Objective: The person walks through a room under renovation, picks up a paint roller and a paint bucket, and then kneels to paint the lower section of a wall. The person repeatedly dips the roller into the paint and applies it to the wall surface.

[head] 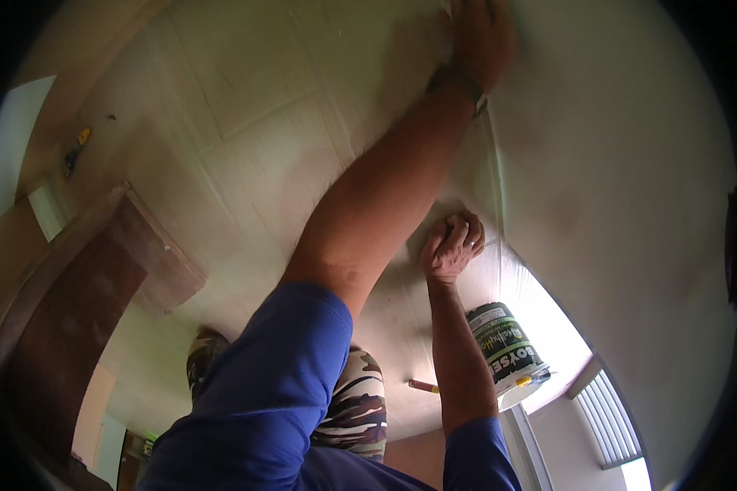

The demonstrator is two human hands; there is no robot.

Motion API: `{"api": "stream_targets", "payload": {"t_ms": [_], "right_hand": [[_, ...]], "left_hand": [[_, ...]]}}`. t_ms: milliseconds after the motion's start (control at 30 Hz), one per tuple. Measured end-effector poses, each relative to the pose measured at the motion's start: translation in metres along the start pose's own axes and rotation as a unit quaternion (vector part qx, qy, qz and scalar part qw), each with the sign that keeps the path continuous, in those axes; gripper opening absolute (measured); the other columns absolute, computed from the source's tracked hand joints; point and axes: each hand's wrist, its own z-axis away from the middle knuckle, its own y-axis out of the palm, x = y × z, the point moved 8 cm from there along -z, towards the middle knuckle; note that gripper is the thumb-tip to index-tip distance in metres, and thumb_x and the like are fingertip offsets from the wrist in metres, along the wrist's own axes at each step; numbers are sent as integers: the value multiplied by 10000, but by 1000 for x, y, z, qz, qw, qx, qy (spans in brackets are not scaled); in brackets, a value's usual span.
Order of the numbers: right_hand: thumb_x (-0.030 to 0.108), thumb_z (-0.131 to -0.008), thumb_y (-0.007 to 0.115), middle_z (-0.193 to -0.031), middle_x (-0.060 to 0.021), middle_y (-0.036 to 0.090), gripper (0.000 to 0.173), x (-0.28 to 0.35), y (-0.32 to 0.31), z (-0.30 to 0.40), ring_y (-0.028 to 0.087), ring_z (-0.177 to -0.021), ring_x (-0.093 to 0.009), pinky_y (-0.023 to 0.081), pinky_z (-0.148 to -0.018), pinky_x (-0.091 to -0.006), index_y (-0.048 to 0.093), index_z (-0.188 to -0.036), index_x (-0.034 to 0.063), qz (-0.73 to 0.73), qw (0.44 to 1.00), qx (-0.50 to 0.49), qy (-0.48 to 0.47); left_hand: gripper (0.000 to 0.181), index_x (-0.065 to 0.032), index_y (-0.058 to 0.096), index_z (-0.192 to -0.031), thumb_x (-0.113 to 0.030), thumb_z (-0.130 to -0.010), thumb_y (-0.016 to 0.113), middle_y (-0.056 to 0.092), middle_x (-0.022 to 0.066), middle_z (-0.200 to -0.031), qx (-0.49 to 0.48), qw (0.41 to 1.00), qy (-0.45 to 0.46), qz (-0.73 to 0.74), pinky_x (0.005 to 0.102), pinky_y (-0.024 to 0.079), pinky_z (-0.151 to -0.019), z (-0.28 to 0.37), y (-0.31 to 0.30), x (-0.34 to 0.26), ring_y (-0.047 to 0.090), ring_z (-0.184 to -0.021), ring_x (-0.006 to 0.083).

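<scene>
My left hand point(482, 46) reaches far forward to the top of the view, beside the pale wall point(589, 153). A dark band with a metal clasp point(480, 104) circles its wrist. The fingertips are cut off by the frame; a small pale edge shows beside them, and whether it is held is unclear. My right hand point(453, 245), with a ring on one finger, rests with curled fingers on the pale, streaked wooden surface point(264, 159) close to the wall's foot. Nothing shows in it. My knees point(359, 393) in camouflage trousers are at the near edge.
An upright Boysen paint bucket point(502, 344) stands by my right forearm, a yellow-handled tool point(525, 382) across its top. A reddish stick point(422, 386) lies nearby. Left are a brown wooden structure point(67, 319) and another yellow-handled tool point(77, 150). A louvred window point(608, 420) is at lower right.
</scene>
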Motion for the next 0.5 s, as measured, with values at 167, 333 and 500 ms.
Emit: {"api": "stream_targets", "payload": {"t_ms": [167,333,500], "right_hand": [[180,-777,560,-1138,-90,478,206,1,3,-5,414,-1099,-320,294,-929,-475,526,-967,107,-17,1000,1,-15],[175,-777,560,-1136,-91,478,204,-4,3,6,416,-1090,-317,296,-921,-479,526,-964,103,1,1000,9,8],[184,-777,561,-1138,-87,479,200,-4,3,3,414,-1091,-315,294,-919,-474,527,-958,106,-5,1000,-1,6]], "left_hand": [[569,-15,170,-1428,-365,-983,216,231,264,-1437,-17,1000,-11,-15,498,115,-1097,-9,-5,4,173,-1346,400],[533,31,239,-1388,-300,-973,284,334,271,-1343,-20,993,-21,114,444,209,-1055,5,-30,0,295,-1266,380],[503,70,293,-1351,-245,-962,339,436,275,-1248,-71,987,9,142,420,282,-1010,51,-49,20,403,-1177,389]]}}
